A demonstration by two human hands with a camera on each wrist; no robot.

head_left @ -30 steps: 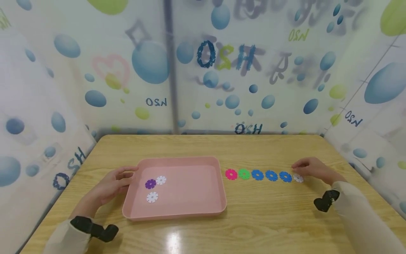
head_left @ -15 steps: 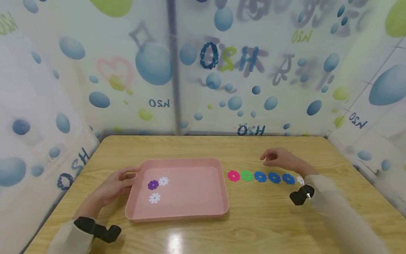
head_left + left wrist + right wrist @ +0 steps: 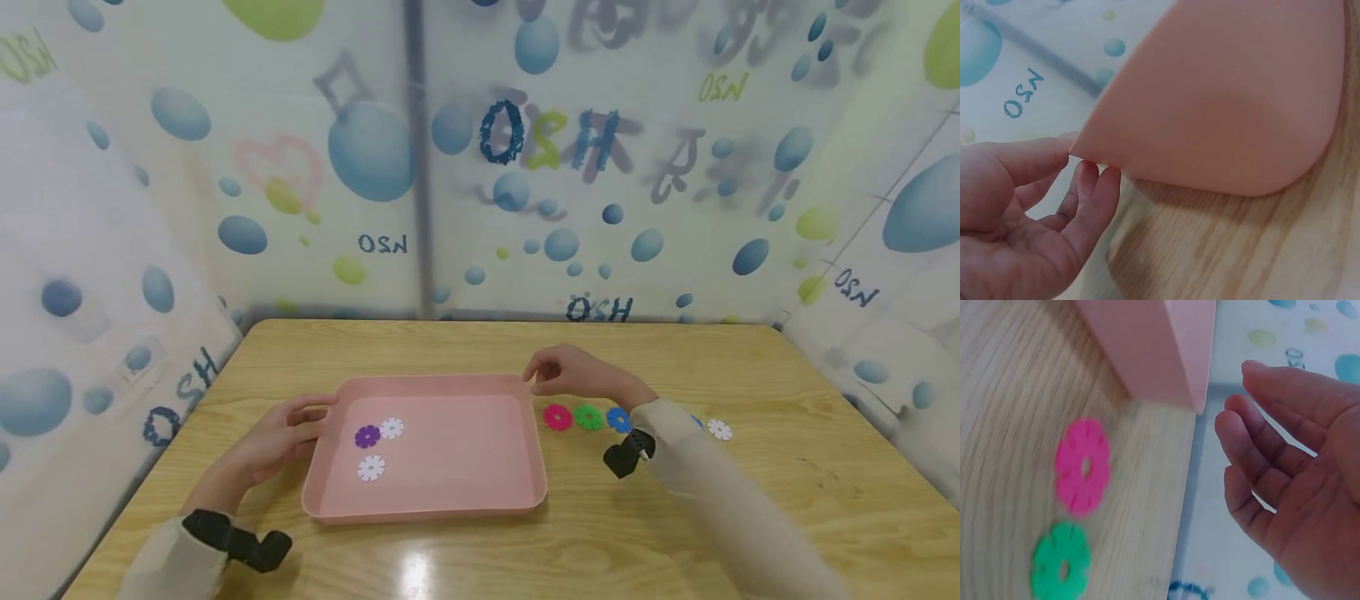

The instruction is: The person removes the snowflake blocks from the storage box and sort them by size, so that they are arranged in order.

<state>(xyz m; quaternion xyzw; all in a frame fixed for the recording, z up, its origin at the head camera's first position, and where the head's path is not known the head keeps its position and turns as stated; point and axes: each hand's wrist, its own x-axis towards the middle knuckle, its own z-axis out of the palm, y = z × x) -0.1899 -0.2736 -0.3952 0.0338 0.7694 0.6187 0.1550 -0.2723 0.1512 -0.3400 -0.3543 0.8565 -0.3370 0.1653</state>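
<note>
In the head view my left hand [image 3: 279,435] holds the back left corner of a shallow pink tray [image 3: 450,513]. The left wrist view puts the thumb at the rim, with two fingertips [image 3: 1110,175] beside the corner. A purple snowflake disc [image 3: 367,436] and two white snowflake discs [image 3: 371,468] lie inside the tray. My right hand [image 3: 577,372], empty and loosely curved, is beside the back right corner. In the right wrist view a small gap separates its fingertips [image 3: 1230,422] from the tray corner.
A row of snowflake discs runs rightward from the tray: pink [image 3: 557,417], green [image 3: 588,417], blue [image 3: 618,419], then a white one [image 3: 720,429] at the far end. My right sleeve [image 3: 697,450] covers part of the row. A patterned wall [image 3: 487,283] stands behind the wooden table [image 3: 465,350].
My right hand has left the white disc at the row's end and moved left over the row to the tray's back right corner. My left hand has stayed at the tray.
</note>
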